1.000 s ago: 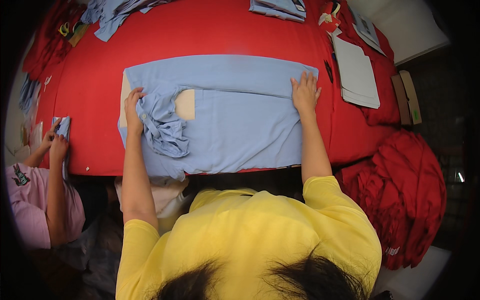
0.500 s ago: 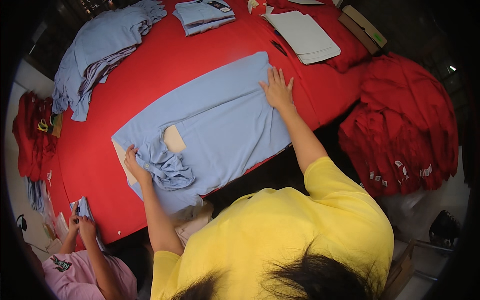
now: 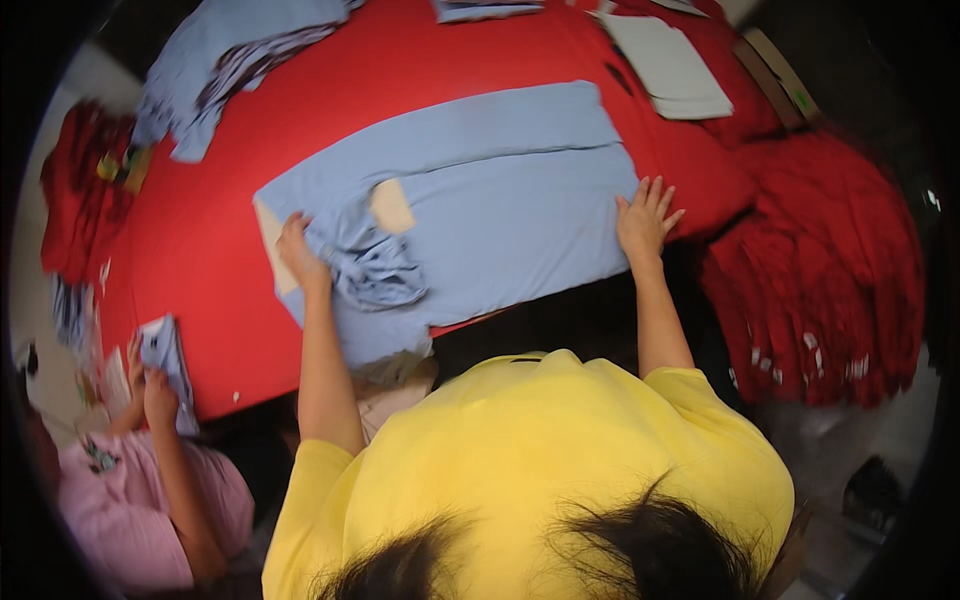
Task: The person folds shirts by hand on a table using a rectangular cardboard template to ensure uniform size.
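Note:
A light blue shirt point(image 3: 510, 210) lies spread face down or folded over on the red-covered table point(image 3: 215, 290); which side is up I cannot tell. Its bunched collar part point(image 3: 375, 265) is near my left hand, with a beige board point(image 3: 391, 207) showing through an opening there. More of that pale board point(image 3: 270, 240) sticks out at the shirt's left edge. My left hand point(image 3: 302, 255) rests on this edge, fingers slightly bent and a little blurred. At the shirt's right end my right hand point(image 3: 645, 220) lies with fingers spread, partly over the red cloth.
Blue garments point(image 3: 225, 60) are heaped at the far left. White sheets point(image 3: 670, 70) and a cardboard box point(image 3: 780, 75) lie at the far right. Red garments point(image 3: 810, 270) hang over the right side. A co-worker's hands point(image 3: 150, 385) hold a folded blue garment point(image 3: 172, 360) at the left.
My right hand has moved down along the shirt's right end, and the cloth there looks flatter. My left hand stays by the collar. The whole view has shifted.

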`<state>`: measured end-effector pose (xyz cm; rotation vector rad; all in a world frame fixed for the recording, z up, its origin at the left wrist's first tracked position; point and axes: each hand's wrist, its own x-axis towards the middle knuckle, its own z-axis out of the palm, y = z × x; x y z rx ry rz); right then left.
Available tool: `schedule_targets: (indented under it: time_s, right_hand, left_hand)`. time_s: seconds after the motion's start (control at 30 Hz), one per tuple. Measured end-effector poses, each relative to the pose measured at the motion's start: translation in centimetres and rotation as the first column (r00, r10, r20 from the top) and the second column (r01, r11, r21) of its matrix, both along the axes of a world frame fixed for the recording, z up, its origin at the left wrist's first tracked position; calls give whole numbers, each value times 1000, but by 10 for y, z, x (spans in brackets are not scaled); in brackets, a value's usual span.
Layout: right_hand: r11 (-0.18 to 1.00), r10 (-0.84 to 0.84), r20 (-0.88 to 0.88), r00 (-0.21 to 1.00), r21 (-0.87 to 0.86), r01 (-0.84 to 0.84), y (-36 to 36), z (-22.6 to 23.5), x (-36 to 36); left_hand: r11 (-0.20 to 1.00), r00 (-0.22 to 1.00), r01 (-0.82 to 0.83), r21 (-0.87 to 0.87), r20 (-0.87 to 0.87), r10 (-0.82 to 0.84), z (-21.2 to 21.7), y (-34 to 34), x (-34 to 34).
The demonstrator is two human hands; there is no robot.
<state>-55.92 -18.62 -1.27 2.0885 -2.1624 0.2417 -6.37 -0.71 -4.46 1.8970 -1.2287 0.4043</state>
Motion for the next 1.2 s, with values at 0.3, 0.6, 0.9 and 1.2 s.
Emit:
schedule_targets:
  time_s: [0.3,0.6,0.9,1.2]
  right_hand:
    - [161,911,398,106,-108,-981,141,52,221]
    - [260,448,857,256,149,-954,14,92,232]
    - [-191,846,463,-265,-201,-961,149,55,224]
    - [-750,588,686,-429,265,-606,120,76,335]
  left_hand:
    - [918,898,316,241,-387,-208,33,17,23]
    - [766,670,561,316,-716,-195,46,5,51]
    - [724,630,526,447,-776,21,85,-1,50]
    - [800,475,526,289,-880,5,70,8,59]
